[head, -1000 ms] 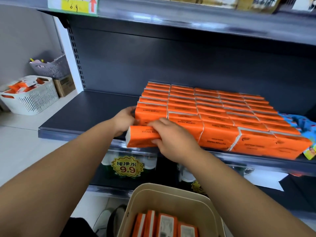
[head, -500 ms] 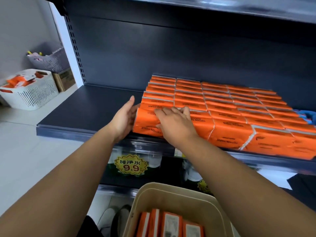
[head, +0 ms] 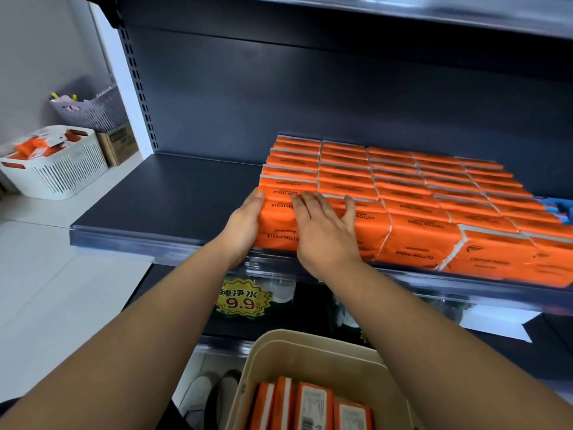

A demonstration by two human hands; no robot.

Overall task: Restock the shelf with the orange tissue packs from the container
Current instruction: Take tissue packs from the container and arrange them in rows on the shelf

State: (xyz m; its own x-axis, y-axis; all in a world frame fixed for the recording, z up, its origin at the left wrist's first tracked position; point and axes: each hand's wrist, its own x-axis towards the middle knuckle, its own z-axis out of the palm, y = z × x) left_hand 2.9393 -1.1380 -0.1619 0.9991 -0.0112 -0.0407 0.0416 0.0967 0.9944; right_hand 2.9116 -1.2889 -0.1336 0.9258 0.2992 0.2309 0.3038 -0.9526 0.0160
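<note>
The orange tissue packs [head: 415, 243] at the front of the shelf [head: 173, 193], in the middle of the frame, say COTTON TISSUE, upside down. Just below, a yellow sign [head: 241, 299] says 纯净水 and 9.9. The white labels [head: 313, 405] on packs in the container [head: 310, 346], at the bottom, are too small to read.

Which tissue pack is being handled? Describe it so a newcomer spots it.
Start at the dark shelf, where orange tissue packs fill the right part in rows. The pack sits at the block's front left corner, by the shelf edge. Alone among its neighbours, it has the left hand against its side and the right hand flat across its top.
</note>
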